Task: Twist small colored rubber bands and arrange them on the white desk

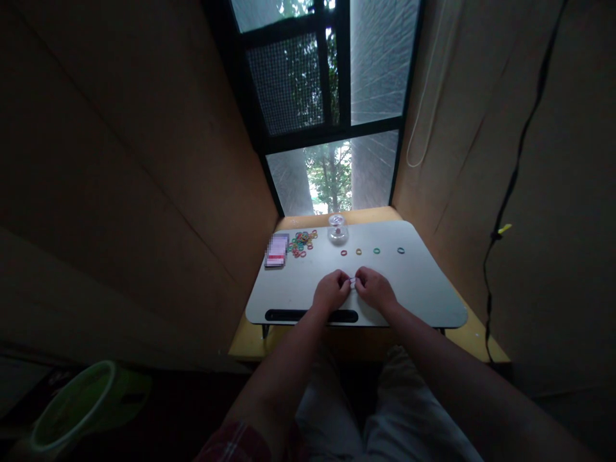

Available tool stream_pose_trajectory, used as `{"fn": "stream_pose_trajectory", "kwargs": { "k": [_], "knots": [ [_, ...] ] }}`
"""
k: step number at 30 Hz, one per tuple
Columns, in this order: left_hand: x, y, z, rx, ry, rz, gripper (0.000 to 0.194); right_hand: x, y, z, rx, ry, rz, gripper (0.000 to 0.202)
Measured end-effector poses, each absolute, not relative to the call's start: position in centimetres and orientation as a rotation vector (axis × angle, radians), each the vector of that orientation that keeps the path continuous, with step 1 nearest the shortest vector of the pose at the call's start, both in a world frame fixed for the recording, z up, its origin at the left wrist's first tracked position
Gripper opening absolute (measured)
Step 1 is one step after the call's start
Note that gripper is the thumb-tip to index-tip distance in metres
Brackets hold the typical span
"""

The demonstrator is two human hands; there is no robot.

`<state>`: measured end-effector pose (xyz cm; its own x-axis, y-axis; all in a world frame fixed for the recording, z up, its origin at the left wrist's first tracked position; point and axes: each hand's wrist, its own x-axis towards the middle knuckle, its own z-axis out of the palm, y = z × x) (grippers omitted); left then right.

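Note:
My left hand (333,290) and my right hand (374,288) are close together over the front middle of a white folding table (414,289). Both are closed, fingertips pinched on a small purple band (353,280) stretched between them. Beyond them four bands lie in a spaced row: a red one (343,253), a yellow one (359,251), a green one (376,251) and a dark blue one (401,250). A loose pile of colored bands (303,242) is at the back left. Behind the row stands a clear round container (337,231).
A phone-like device (276,250) with a blurred screen lies at the table's left edge. A black slot (289,315) runs along the front edge. Walls stand on both sides, with a window (332,173) behind. A green bin (77,404) is on the lower left, and a black cable (514,173) hangs at right.

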<state>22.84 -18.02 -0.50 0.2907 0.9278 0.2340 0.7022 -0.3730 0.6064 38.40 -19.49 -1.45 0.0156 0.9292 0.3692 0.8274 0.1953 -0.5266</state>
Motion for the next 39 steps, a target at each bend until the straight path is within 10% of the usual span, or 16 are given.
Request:
{"fn": "stream_pose_trajectory", "kwargs": {
  "k": [39],
  "knots": [
    [22.59,-17.64,-1.04,2.155,1.413,0.867,0.015,38.39,-19.41,-1.32,-1.666,-1.747,0.225,0.013]
  ]
}}
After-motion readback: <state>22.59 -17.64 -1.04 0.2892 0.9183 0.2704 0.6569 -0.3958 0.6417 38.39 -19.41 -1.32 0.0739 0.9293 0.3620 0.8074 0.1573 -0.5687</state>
